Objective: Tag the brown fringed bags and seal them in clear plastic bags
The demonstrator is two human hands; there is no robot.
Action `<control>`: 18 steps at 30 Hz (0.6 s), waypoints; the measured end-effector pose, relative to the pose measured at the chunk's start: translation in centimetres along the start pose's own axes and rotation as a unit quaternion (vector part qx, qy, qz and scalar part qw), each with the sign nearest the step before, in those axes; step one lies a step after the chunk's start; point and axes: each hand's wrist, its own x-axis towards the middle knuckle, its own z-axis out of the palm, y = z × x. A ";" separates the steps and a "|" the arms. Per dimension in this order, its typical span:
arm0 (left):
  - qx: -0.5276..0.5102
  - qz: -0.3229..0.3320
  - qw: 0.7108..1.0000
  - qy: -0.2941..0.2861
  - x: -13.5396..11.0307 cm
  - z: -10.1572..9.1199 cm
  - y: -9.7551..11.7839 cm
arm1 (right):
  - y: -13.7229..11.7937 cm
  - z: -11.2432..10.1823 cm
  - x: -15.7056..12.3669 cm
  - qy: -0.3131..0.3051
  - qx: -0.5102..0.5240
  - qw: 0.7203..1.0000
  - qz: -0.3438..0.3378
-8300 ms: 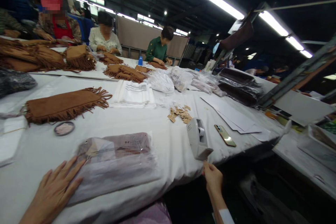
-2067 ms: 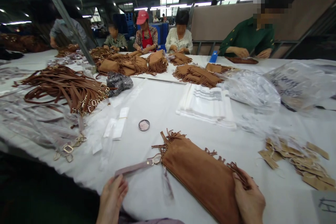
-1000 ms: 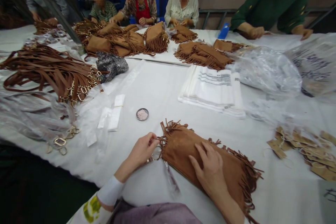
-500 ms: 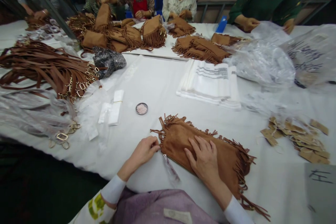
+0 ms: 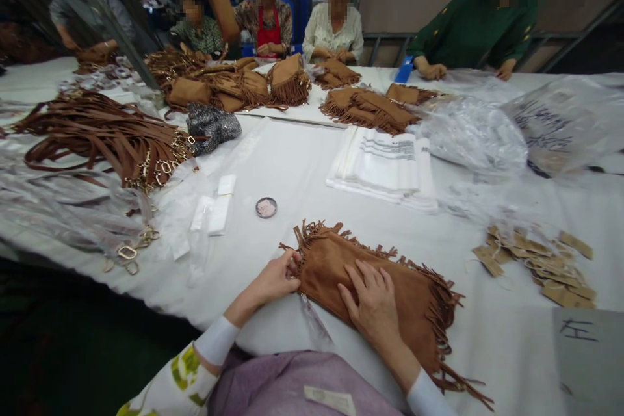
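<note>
A brown suede bag with fringed ends and edge (image 5: pixel 324 273) lies flat on the table in front of me. At its left end my left hand (image 5: pixel 277 277) has its thumb and fingers curled closed on the corner by the fringe. My right hand (image 5: pixel 373 305) rests palm down on the bag's middle, fingers stretched out and a little apart. Just below the left hand, a narrow plastic-wrapped strip (image 5: pixel 316 324) sticks out from the bag's near edge onto the white table cover (image 5: pixel 292 162).
A small round dish (image 5: pixel 266 208) holds pale pieces. Folded printed white bags (image 5: pixel 377 166) lie beyond, cardboard tags (image 5: pixel 560 270) to the right. Brown straps with metal clasps (image 5: pixel 112 136) heap up at left. Co-workers handle brown fringed bags (image 5: pixel 287 81) across the table.
My view has tilted upward. The left hand has shifted slightly up along the bag's left end; the right stays flat on it. Across the table, a brown bag has been raised higher.
</note>
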 end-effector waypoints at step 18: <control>0.213 0.088 0.971 0.056 3.4 -4.9 2.8 | 0.1 -0.2 -0.2 0.008 0.004 1.000 -0.006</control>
